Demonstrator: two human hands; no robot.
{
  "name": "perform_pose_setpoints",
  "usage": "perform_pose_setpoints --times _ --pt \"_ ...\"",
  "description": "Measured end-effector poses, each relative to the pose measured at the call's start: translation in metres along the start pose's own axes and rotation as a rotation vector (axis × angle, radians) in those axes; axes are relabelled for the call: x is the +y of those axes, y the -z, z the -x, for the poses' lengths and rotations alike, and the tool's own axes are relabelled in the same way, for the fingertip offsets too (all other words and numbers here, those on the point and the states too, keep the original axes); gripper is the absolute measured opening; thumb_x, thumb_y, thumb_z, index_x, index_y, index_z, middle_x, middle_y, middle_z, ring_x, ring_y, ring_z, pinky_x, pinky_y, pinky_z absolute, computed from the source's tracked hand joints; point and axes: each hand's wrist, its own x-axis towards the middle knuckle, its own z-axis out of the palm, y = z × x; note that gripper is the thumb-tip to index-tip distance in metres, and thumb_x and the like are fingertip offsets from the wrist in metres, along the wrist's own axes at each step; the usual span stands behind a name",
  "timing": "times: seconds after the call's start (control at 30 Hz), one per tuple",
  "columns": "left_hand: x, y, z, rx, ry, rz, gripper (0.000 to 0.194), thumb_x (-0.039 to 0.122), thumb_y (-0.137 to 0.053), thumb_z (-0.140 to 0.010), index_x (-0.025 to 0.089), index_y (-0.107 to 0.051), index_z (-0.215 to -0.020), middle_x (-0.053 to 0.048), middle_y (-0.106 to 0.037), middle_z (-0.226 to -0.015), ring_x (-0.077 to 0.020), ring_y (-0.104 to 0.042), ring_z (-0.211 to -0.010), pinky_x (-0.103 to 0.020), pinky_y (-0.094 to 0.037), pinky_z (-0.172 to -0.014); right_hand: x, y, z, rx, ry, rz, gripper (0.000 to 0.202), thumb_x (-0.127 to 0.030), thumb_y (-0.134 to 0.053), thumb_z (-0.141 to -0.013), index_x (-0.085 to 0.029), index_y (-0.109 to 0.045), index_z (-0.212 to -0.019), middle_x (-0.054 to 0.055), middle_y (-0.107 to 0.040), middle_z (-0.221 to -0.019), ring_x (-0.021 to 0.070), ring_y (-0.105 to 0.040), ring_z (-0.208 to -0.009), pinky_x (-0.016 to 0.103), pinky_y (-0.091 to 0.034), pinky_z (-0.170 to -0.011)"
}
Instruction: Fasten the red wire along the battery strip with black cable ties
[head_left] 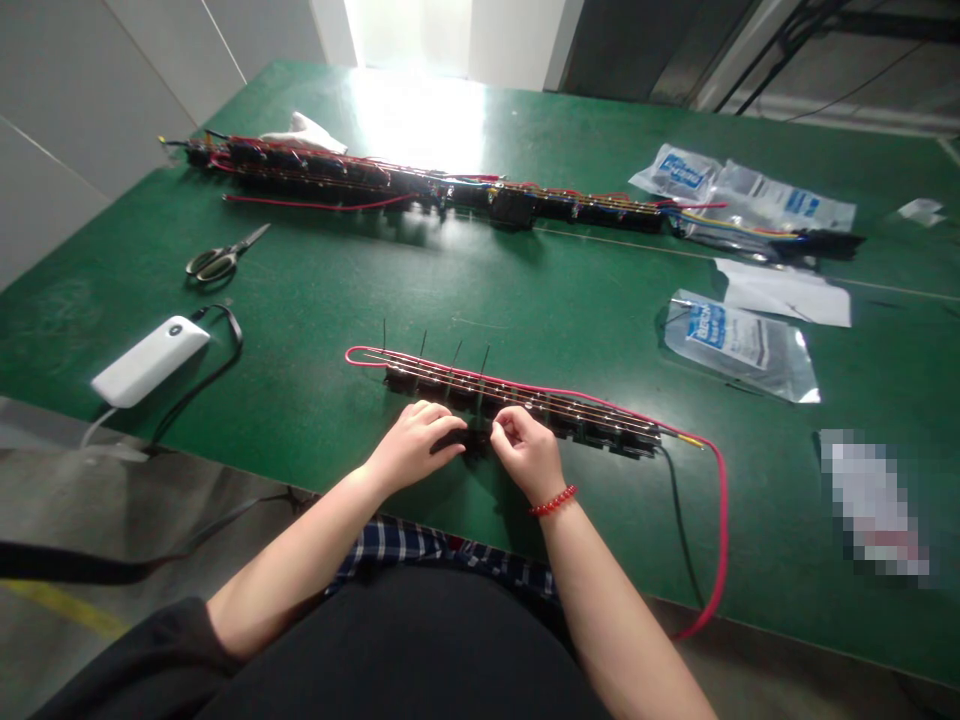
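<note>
A short black strip of switch modules [585, 418] with copper wires and a pink wire [716, 510] lies near the front edge of the green table [315, 290]. Several thin black cable ties stand up from its left part. My left hand [416, 440] rests on the strip's front side, fingers curled onto a black module. My right hand [525, 450], with a red bead bracelet at the wrist, pinches something small at the strip beside it; what it pinches is hidden by the fingers.
A long wired assembly [420, 185] stretches across the far side. Scissors [221, 260] and a white power bank [150, 360] with a black cable lie at left. Plastic bags [739, 345], [750, 200] and white paper [787, 290] lie at right.
</note>
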Motion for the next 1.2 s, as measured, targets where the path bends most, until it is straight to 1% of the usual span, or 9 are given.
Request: perform_pose_setpoints --times 0.13,0.3,0.4,0.57,0.73,0.83,1.0,1.2 --pt "-0.004 0.003 -0.005 0.039 -0.029 -0.005 0.025 0.038 -0.059 -0.09 0.024 -0.066 -0.109 -0.006 -0.065 -0.102 -0.0216 -0.057 -0.098 -0.039 -0.047 -0.09 0.0 0.0 -0.001 0.009 0.002 0.004 0.012 -0.03 -0.054 -0.083 -0.022 -0.059 -0.075 -0.005 -0.05 -0.057 0.0095 -0.047 -0.052 0.02 -0.036 -0.052" --pt "-0.008 0.012 -0.018 0.121 -0.065 -0.07 0.022 0.035 -0.055 -0.092 0.024 -0.067 -0.107 -0.005 -0.066 -0.101 -0.021 -0.058 -0.098 -0.039 -0.045 -0.093 0.001 -0.001 -0.001 0.009 0.002 0.022 0.012 -0.03 -0.054 -0.083 -0.022 -0.059 -0.075 -0.005 -0.05 -0.057 0.0093 -0.047 -0.051 0.02 -0.036 -0.052" --pt "-0.01 0.017 -0.027 0.151 -0.084 -0.12 0.021 0.033 -0.053 -0.094 0.023 -0.067 -0.107 -0.005 -0.067 -0.102 -0.0207 -0.058 -0.099 -0.039 -0.044 -0.095 0.002 -0.001 -0.001 0.008 0.001 0.03 0.012 -0.03 -0.054 -0.083 -0.022 -0.059 -0.075 -0.005 -0.05 -0.057 0.0093 -0.048 -0.052 0.02 -0.036 -0.052" --pt "-0.008 0.02 -0.035 0.164 -0.085 -0.195 0.021 0.03 -0.052 -0.093 0.025 -0.068 -0.107 -0.005 -0.067 -0.104 -0.0222 -0.056 -0.103 -0.041 -0.042 -0.096 0.004 -0.002 -0.002 0.0 0.011 0.028 0.011 -0.029 -0.054 -0.083 -0.022 -0.059 -0.076 -0.004 -0.051 -0.058 0.0096 -0.048 -0.052 0.02 -0.037 -0.053" --pt "-0.003 0.021 -0.043 0.205 -0.083 -0.257 0.021 0.032 -0.051 -0.094 0.025 -0.067 -0.107 -0.006 -0.066 -0.106 -0.0234 -0.055 -0.102 -0.041 -0.04 -0.095 0.005 -0.002 -0.002 0.005 0.011 0.031 0.011 -0.029 -0.054 -0.083 -0.022 -0.059 -0.076 -0.004 -0.052 -0.058 0.0097 -0.049 -0.052 0.02 -0.037 -0.053" --pt "0.0 0.022 -0.049 0.204 -0.093 -0.295 0.024 0.033 -0.049 -0.095 0.024 -0.065 -0.11 -0.007 -0.065 -0.109 -0.0241 -0.054 -0.102 -0.042 -0.039 -0.096 0.005 -0.002 -0.002 0.006 0.011 0.029 0.011 -0.029 -0.054 -0.083 -0.022 -0.059 -0.076 -0.004 -0.053 -0.058 0.0099 -0.049 -0.053 0.02 -0.037 -0.053" --pt "0.003 0.02 -0.058 0.155 -0.106 -0.327 0.028 0.033 -0.048 -0.095 0.023 -0.062 -0.117 -0.009 -0.063 -0.116 -0.0263 -0.053 -0.108 -0.044 -0.037 -0.097 0.005 -0.002 -0.002 0.006 0.012 0.03 0.012 -0.029 -0.054 -0.083 -0.022 -0.059 -0.076 -0.004 -0.053 -0.058 0.0099 -0.049 -0.053 0.02 -0.038 -0.054" --pt "0.003 0.015 -0.06 0.155 -0.092 -0.324 0.033 0.038 -0.053 -0.093 0.022 -0.06 -0.12 -0.011 -0.06 -0.123 -0.0292 -0.05 -0.116 -0.047 -0.035 -0.103 0.005 -0.002 -0.002 0.003 0.01 0.022 0.011 -0.029 -0.054 -0.083 -0.022 -0.059 -0.077 -0.004 -0.053 -0.059 0.0099 -0.05 -0.054 0.02 -0.038 -0.055"
